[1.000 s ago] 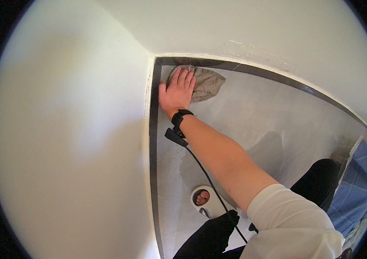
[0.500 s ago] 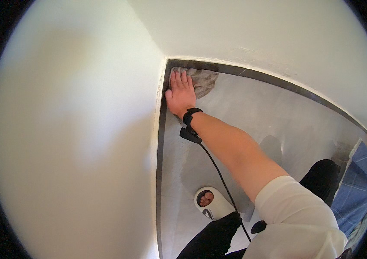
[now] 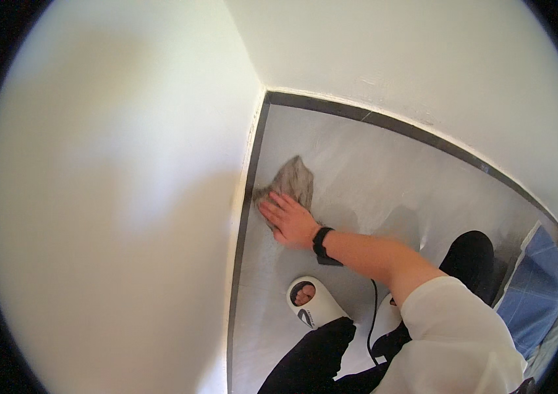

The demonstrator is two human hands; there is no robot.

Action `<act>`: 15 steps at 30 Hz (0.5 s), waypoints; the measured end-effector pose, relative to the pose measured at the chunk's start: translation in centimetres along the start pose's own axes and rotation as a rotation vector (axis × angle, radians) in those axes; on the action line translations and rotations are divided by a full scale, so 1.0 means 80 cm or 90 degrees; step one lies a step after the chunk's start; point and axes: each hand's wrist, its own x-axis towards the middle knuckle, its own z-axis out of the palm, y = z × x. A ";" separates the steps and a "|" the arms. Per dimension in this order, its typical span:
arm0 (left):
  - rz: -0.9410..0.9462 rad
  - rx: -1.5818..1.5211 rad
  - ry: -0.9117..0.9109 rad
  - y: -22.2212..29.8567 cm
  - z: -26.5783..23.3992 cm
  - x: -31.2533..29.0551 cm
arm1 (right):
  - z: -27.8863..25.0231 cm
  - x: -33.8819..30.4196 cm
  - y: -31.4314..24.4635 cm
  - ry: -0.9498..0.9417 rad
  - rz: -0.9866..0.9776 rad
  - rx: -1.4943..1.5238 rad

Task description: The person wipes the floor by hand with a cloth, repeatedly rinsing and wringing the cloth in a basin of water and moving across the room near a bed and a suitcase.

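My right hand (image 3: pixel 289 218) lies palm down with its fingers stretched out on a crumpled grey-brown rag (image 3: pixel 295 180). The rag is pressed against the grey floor (image 3: pixel 344 157), close to the dark baseboard (image 3: pixel 246 226) along the left wall. Part of the rag spreads out beyond the fingers, and the rest is hidden under the hand. A black band (image 3: pixel 321 241) circles the right wrist. My left hand is out of view.
White walls (image 3: pixel 128 197) meet at a corner ahead. My foot in a white slipper (image 3: pixel 318 308) stands near the left baseboard. A black cable (image 3: pixel 374 315) hangs beside my legs. Blue fabric with pale lines (image 3: pixel 538 289) lies at the right, near the wall.
My right hand has drawn the rag out of the corner, back toward me along the left baseboard. My fingers now point more to the left.
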 end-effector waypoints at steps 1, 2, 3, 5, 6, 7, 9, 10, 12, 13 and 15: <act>0.022 0.022 0.028 0.002 0.002 -0.002 | -0.002 -0.012 -0.003 0.012 -0.065 0.035; 0.016 0.022 0.032 0.004 0.005 -0.003 | -0.006 -0.015 0.009 0.008 -0.072 0.038; 0.011 0.022 0.050 0.004 0.008 -0.006 | -0.025 -0.008 0.026 0.016 -0.051 -0.008; -0.003 0.021 0.064 0.004 0.011 -0.008 | -0.054 0.023 0.064 0.048 0.033 -0.075; -0.020 0.016 0.052 0.004 0.011 -0.008 | -0.068 0.044 0.082 0.073 0.097 -0.111; -0.033 0.009 0.038 0.003 0.009 -0.009 | -0.079 0.068 0.103 0.097 0.179 -0.117; -0.025 0.008 0.010 -0.004 0.004 -0.014 | -0.076 0.108 0.134 0.200 0.278 -0.112; -0.016 0.010 -0.013 -0.005 0.005 -0.016 | -0.068 0.119 0.126 0.201 0.293 -0.139; -0.033 0.000 -0.002 -0.001 0.009 -0.021 | -0.058 0.117 0.101 0.193 0.302 -0.163; -0.037 -0.004 0.013 0.001 0.010 -0.023 | -0.052 0.102 0.076 0.127 0.252 -0.182; -0.070 0.002 0.026 0.013 0.007 -0.023 | -0.048 0.063 0.025 0.011 0.137 -0.140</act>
